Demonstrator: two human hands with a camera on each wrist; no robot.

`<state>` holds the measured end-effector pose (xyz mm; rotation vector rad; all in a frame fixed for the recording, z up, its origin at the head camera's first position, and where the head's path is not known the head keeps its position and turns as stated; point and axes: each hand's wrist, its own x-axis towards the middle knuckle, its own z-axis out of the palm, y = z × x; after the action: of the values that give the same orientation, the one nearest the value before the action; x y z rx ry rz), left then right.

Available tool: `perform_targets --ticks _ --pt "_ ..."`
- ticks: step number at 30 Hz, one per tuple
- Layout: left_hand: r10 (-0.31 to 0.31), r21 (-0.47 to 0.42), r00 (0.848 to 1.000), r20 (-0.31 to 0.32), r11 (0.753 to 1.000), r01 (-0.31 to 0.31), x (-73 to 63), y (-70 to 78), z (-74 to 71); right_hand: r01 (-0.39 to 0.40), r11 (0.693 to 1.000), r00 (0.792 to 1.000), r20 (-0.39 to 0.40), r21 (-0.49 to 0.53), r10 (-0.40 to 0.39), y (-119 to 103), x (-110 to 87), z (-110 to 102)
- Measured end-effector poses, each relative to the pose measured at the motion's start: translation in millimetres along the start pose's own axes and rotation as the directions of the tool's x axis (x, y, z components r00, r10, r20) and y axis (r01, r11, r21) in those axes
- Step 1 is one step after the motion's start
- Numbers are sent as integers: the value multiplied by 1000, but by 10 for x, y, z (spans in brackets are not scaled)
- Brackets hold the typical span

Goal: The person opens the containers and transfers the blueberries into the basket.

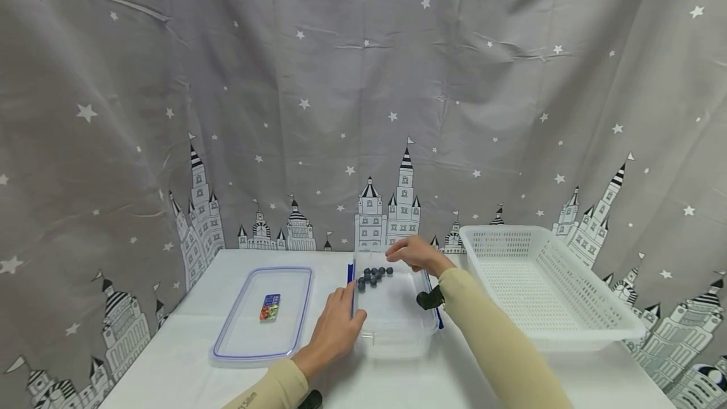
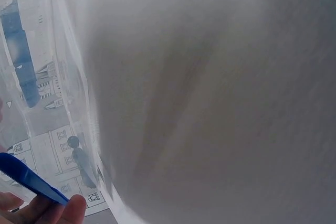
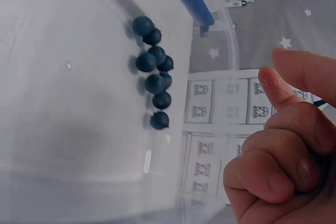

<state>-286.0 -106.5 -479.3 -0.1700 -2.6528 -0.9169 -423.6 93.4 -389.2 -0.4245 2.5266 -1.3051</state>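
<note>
At the middle of the white table point(image 1: 182, 333) stands a clear plastic container point(image 1: 397, 314), uncovered, with a blue latch point(image 1: 349, 272) folded out on its left side and another blue edge showing on its right. On its floor, toward the far left, lies a loose cluster of dark round berries point(image 3: 154, 83); nine can be counted in the right wrist's view, many of them touching one another. The person's left hand point(image 1: 335, 322) grips the container's left wall, the thumb over the rim and the fingers bent at the outside, against the latch. Over the far right part of the container, the right hand point(image 1: 417, 252) is held above the floor, apart from the berries, its lower fingers folded toward the palm, thumb and forefinger tips close together, with nothing visible between them. Light tan sleeves point(image 1: 494, 333) cover both forearms. To the left lies a clear lid point(image 1: 286, 333) with a blue-violet seal and a small coloured label point(image 1: 270, 308) on it. To the right stands a white perforated basket point(image 1: 539, 295). On the far side hangs a grey curtain point(image 1: 318, 100) printed with stars and castles.
</note>
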Motion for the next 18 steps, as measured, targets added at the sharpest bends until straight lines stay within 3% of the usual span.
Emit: perform_targets --ticks 10,18 --pt "-10 -2 1000 6 1000 10 -10 5 4 7 999 999 -41 47 -5 -16 96 239" --pt "-8 6 1000 1 1000 8 -1 -1 27 -34 995 998 -57 98 40 32 136 375"
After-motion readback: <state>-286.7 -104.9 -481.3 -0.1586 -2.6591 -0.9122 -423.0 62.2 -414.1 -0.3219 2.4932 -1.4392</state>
